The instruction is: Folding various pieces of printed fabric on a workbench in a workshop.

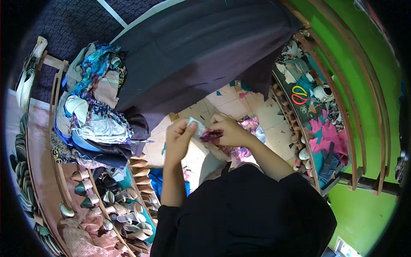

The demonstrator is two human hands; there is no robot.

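Note:
In front of my body, my left hand (180, 138) pinches a pale bluish-white piece of cloth (198, 127) between thumb and fingers. Close beside it, my right hand (230, 132) is closed on a dark maroon piece of cloth (211, 135). The two pieces meet between my hands; whether they are joined I cannot tell. Under them a cream edge shows, partly hidden by my wrist. Below my right forearm lies colourful floral fabric (246, 150).
A dark cloth (192, 55) drapes the surface ahead. Left, mixed fabrics (100, 103) are heaped above racks of shoes (132, 217). On the right bench lie scissors (299, 97) with red and yellow handles, pink cloth (327, 138) and scraps. Small offcuts dot the tiled floor (222, 102).

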